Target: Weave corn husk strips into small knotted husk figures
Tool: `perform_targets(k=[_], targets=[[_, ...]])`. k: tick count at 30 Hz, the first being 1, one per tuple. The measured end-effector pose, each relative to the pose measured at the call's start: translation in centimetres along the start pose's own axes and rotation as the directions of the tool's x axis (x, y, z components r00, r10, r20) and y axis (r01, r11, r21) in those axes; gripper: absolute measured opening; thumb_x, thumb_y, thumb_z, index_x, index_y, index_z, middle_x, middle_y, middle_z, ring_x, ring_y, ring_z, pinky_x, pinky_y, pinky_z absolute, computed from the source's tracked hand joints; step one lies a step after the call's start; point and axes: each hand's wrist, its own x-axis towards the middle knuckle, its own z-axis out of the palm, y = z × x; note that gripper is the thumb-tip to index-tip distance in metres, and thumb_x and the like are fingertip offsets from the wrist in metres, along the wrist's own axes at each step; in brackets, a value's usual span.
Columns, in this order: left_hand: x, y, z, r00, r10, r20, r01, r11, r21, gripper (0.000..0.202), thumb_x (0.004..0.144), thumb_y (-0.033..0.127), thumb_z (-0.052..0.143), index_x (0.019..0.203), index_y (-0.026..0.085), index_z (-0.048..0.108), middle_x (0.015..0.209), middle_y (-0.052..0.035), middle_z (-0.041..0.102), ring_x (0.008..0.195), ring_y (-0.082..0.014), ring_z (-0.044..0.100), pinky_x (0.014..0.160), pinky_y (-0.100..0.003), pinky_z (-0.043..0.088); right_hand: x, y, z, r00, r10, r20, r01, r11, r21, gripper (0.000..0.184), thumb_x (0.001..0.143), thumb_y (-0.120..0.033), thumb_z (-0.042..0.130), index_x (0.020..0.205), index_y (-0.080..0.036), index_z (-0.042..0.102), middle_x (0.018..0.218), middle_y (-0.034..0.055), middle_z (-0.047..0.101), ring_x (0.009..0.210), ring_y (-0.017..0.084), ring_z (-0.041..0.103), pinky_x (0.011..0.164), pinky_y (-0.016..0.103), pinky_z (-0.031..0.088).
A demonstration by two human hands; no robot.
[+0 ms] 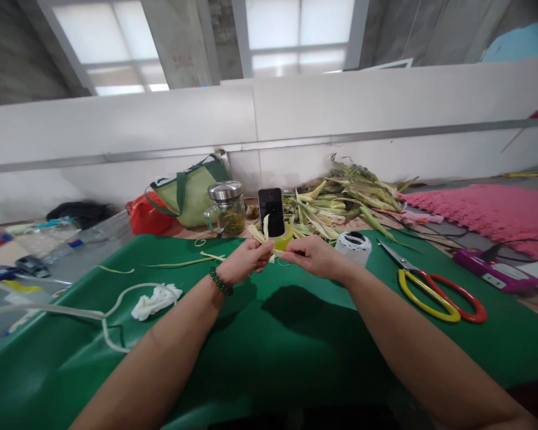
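Note:
Pale corn husk strips (266,229) stick up from the fingers of my left hand (244,261), which is closed around their lower part. My right hand (312,255) is pinched on the other end of a pale husk strip, just right of the left hand. Both hands are held above a green mat (269,364). Right behind them a phone (271,210) stands upright, with a roll of yellow tape (282,236) at its foot. A white spool with a black top (355,243) stands beside my right wrist. The fingertips partly hide where the strips meet.
Scissors with red and yellow handles (430,286) lie at the right. A heap of corn husks (341,197) is at the back. A glass jar (228,210), green bag (192,191), crumpled tissue (156,301), white cord (105,325), purple device (495,270) and pink cloth (488,209) surround the mat.

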Motion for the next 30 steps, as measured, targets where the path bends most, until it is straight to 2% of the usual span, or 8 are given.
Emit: perform_targets(k=[3, 7, 11, 14, 19, 24, 27, 30], targets=[[-0.3, 0.4, -0.1, 1.0, -0.003, -0.005, 0.003, 1.0, -0.008, 0.057, 0.058, 0.058, 0.073, 0.053, 0.018, 0.033, 0.045, 0.0109, 0.026, 0.038, 0.0001, 0.022, 0.036, -0.015, 0.019, -0.1, -0.2, -0.5, 1.0, -0.01, 0.026, 0.009, 0.999, 0.033, 0.04, 0.087, -0.04, 0.044, 0.055, -0.018, 0.035, 0.051, -0.0047, 0.033, 0.05, 0.007, 0.031, 0.05, 0.022, 0.024], [-0.7, 0.8, 0.0, 0.998, -0.059, -0.001, 0.058, 0.996, -0.063, 0.046, 0.069, 0.06, 0.064, 0.072, 0.017, 0.047, 0.047, 0.0086, 0.038, 0.038, -0.0042, 0.037, 0.038, -0.016, 0.031, 0.1, -0.4, 0.0, 0.999, 0.009, 0.031, -0.011, 0.997, 0.076, 0.042, 0.088, -0.041, 0.042, 0.054, -0.018, 0.035, 0.05, -0.0048, 0.033, 0.049, 0.007, 0.03, 0.049, 0.022, 0.022], [-0.6, 0.7, -0.3, 0.997, -0.063, -0.036, 0.065, 0.995, 0.079, 0.044, 0.069, 0.054, 0.068, 0.084, 0.016, 0.053, 0.052, 0.0055, 0.05, 0.042, -0.0073, 0.049, 0.043, -0.019, 0.043, 0.1, -0.5, 0.8, 0.999, 0.036, 0.01, -0.036, 0.999, 0.034, 0.04, 0.087, -0.037, 0.045, 0.053, -0.018, 0.035, 0.049, -0.0051, 0.032, 0.048, 0.007, 0.03, 0.049, 0.023, 0.021], [-0.5, 0.5, -0.7, 0.997, -0.056, -0.061, 0.068, 0.976, 0.207, 0.038, 0.066, 0.044, 0.073, 0.079, 0.014, 0.054, 0.054, 0.0042, 0.054, 0.045, -0.008, 0.053, 0.047, -0.02, 0.045, 0.1, -0.3, 0.9, 0.998, 0.07, -0.002, -0.07, 0.997, -0.031, 0.04, 0.086, -0.034, 0.049, 0.052, -0.018, 0.036, 0.048, -0.005, 0.033, 0.049, 0.008, 0.029, 0.05, 0.024, 0.019], [-0.6, 0.7, -1.1, 1.0, -0.011, -0.001, 0.011, 0.941, 0.339, 0.04, 0.068, 0.046, 0.069, 0.058, 0.015, 0.045, 0.049, 0.006, 0.046, 0.04, -0.0053, 0.046, 0.042, -0.018, 0.038, 0.0, -0.2, 0.0, 0.997, 0.037, 0.072, -0.034, 0.999, -0.035, 0.038, 0.088, -0.033, 0.048, 0.054, -0.017, 0.042, 0.05, -0.0043, 0.037, 0.05, 0.008, 0.033, 0.051, 0.024, 0.022], [-0.5, 1.0, -1.8, 0.997, -0.029, 0.07, 0.004, 0.943, 0.334, 0.038, 0.069, 0.045, 0.069, 0.056, 0.015, 0.048, 0.044, 0.0072, 0.038, 0.038, -0.0051, 0.039, 0.04, -0.019, 0.032, -0.2, 0.1, -0.9, 0.991, 0.009, 0.136, -0.013, 1.0, 0.024, 0.037, 0.088, -0.036, 0.046, 0.056, -0.017, 0.045, 0.053, -0.0036, 0.041, 0.05, 0.008, 0.036, 0.051, 0.023, 0.025], [-0.4, 0.8, -1.8, 0.996, -0.055, 0.074, 0.032, 0.957, 0.289, 0.038, 0.069, 0.046, 0.068, 0.057, 0.015, 0.05, 0.044, 0.0078, 0.036, 0.038, -0.0055, 0.038, 0.04, -0.019, 0.034, -0.1, 0.3, -0.6, 0.99, 0.074, 0.119, -0.076, 0.997, 0.016, 0.04, 0.087, -0.038, 0.047, 0.053, -0.017, 0.045, 0.05, -0.0036, 0.04, 0.048, 0.008, 0.035, 0.049, 0.023, 0.023], [-0.4, 0.5, -1.0, 0.994, -0.06, 0.09, 0.032, 0.957, 0.289, 0.039, 0.068, 0.049, 0.067, 0.059, 0.014, 0.053, 0.049, 0.0058, 0.042, 0.041, -0.0072, 0.046, 0.044, -0.021, 0.041, 0.3, 0.5, 0.1, 0.981, 0.196, 0.015, -0.196, 0.978, 0.071, 0.042, 0.085, -0.044, 0.048, 0.054, -0.017, 0.049, 0.049, -0.0032, 0.042, 0.047, 0.008, 0.036, 0.047, 0.023, 0.025]])
